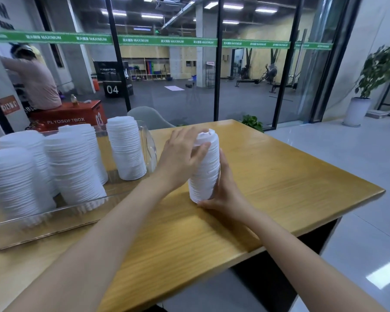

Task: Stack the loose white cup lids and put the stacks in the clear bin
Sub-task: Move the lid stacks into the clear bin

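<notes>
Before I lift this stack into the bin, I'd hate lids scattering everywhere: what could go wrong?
The tall stack leans, and its top lid looks askew, so lids could slide off when lifted. The clear bin already holds several stacks standing close together; squeezing this one in might topple a neighbour.

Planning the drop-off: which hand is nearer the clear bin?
Left. The left hand touches the lid stack on its bin-facing side, close to the clear bin; the right hand grips the stack's far side.
</notes>
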Tool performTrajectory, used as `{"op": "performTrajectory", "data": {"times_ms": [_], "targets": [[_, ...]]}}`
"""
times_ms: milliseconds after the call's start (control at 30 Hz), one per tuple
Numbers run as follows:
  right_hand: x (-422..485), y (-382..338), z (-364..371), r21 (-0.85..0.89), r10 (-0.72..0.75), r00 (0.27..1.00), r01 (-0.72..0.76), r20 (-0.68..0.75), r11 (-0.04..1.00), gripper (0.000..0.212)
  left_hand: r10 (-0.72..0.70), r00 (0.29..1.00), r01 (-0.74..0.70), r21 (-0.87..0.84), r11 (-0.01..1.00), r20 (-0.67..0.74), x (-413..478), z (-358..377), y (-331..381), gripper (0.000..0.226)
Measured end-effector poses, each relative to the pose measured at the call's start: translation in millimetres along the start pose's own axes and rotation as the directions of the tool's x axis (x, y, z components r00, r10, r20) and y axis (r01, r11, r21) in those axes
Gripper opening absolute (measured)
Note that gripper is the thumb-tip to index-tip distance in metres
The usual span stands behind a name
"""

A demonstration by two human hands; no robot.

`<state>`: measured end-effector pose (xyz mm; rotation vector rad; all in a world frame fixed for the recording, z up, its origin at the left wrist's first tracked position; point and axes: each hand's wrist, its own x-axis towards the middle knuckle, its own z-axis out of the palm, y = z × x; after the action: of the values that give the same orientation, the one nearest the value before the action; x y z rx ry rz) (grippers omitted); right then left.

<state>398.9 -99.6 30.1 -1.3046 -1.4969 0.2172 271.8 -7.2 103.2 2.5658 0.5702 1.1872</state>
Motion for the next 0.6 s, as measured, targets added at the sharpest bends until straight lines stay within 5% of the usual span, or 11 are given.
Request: {"op": "performTrajectory", "data": {"times_ms": [333,600], "targets": [[29.4,-88.5,49.7,-0.029,-0.095,0.995,0.096,0.005,0.995,0.134,0.176,0.967,-0.142,0.185,0.973,-0.184,-4.5,-121.3,18.5,0.04],[70.6,-97.7,118.9,-0.123,-0.078,0.995,0.084,0.054,0.989,0.137,-0.026,0.998,0.046,0.413,0.91,-0.054,-9.3,-175.6,-25.7,0.035]]}}
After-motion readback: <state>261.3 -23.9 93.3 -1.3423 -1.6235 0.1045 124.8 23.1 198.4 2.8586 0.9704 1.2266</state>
